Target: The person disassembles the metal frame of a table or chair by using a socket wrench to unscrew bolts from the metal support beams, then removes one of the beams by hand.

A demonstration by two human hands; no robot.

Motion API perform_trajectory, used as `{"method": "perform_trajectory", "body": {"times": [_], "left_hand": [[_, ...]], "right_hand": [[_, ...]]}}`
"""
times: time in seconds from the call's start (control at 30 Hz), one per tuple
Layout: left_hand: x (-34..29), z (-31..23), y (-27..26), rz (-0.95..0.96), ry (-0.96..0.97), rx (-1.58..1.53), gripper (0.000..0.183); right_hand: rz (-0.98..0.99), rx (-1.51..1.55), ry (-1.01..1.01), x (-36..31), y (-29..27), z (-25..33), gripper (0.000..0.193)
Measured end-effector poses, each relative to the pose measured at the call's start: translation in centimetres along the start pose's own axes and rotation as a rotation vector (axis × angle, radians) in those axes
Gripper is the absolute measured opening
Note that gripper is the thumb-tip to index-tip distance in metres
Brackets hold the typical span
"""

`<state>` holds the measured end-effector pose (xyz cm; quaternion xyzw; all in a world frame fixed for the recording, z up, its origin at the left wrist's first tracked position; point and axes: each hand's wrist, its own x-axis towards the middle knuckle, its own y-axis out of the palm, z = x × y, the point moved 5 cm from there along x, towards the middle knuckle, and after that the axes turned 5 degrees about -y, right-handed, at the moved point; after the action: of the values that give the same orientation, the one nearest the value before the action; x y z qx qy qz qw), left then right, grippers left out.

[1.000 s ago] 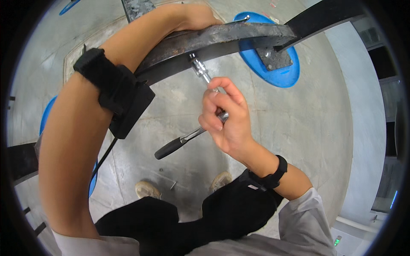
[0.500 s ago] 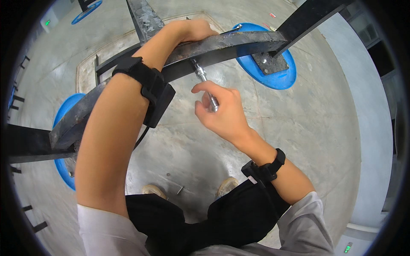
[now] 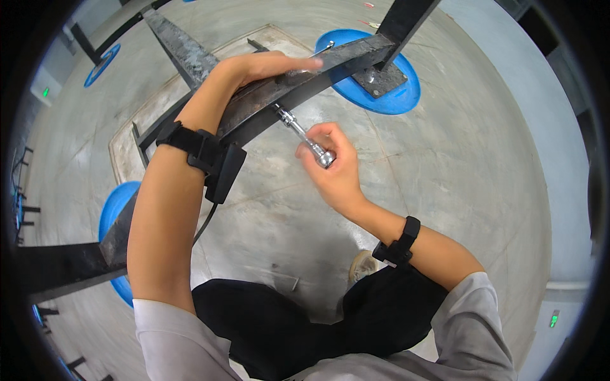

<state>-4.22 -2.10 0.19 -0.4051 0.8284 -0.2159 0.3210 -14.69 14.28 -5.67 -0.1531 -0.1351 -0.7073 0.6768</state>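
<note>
My right hand [image 3: 338, 174] is closed round a chrome socket wrench [image 3: 288, 120]. Its socket end meets the underside edge of a dark curved metal beam [image 3: 356, 56], and its rounded end sticks out of my fist. My left hand [image 3: 267, 65] lies over the top of the beam, fingers stretched along it; part of the hand is hidden behind the wrist and beam. Just beyond those fingertips, the shiny end of a slim metal tool [image 3: 328, 46] shows at the beam's far side. Whether my left hand touches it I cannot tell.
A dark upright leg [image 3: 401, 28] joins the beam at right, its bolted foot plate [image 3: 384, 81] on a blue disc [image 3: 406, 105]. Another blue disc [image 3: 114, 200] lies at left under the frame. A small bent rod [image 3: 295, 284] lies on the floor near my shoe [image 3: 363, 265].
The view has shifted, so the frame sits farther left. My left fingers have straightened along the beam. My right hand has turned, tilting the wrench's rounded end outward; the socket stays at the beam.
</note>
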Motion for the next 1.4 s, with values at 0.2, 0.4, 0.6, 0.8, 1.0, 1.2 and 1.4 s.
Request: {"method": "perform_trajectory", "body": {"times": [0.2,0.4,0.6,0.8,1.0,1.2,1.4], "left_hand": [[-0.4,0.4,-0.5,0.199,-0.032,0.139,0.071],[-2.0,-1.2,0.1,0.401,-0.139,0.214,0.080],[-2.9,-1.8,-0.1,0.281,-0.231,0.365,0.094],[-3.1,-2.2,0.0,0.150,-0.250,0.473,0.098],[-3.6,-2.4,0.4,-0.023,-0.157,0.524,0.087],[-5.3,-2.7,1.3,-0.241,-0.129,0.605,0.066],[-7.0,-2.7,1.9,-0.399,-0.098,0.616,0.073]], "right_hand": [[-0.017,-0.150,-0.074,-0.1,0.7,1.3,0.010],[0.002,-0.128,-0.095,0.2,0.8,1.5,0.009],[0.063,-0.109,-0.142,0.9,0.3,2.1,0.010],[0.059,-0.088,-0.211,0.8,0.4,2.0,0.011],[0.047,-0.086,-0.264,1.0,0.1,1.6,0.010],[0.062,-0.082,-0.236,0.9,0.1,1.7,0.009],[0.057,-0.100,-0.248,1.0,0.1,1.7,0.009]]}}
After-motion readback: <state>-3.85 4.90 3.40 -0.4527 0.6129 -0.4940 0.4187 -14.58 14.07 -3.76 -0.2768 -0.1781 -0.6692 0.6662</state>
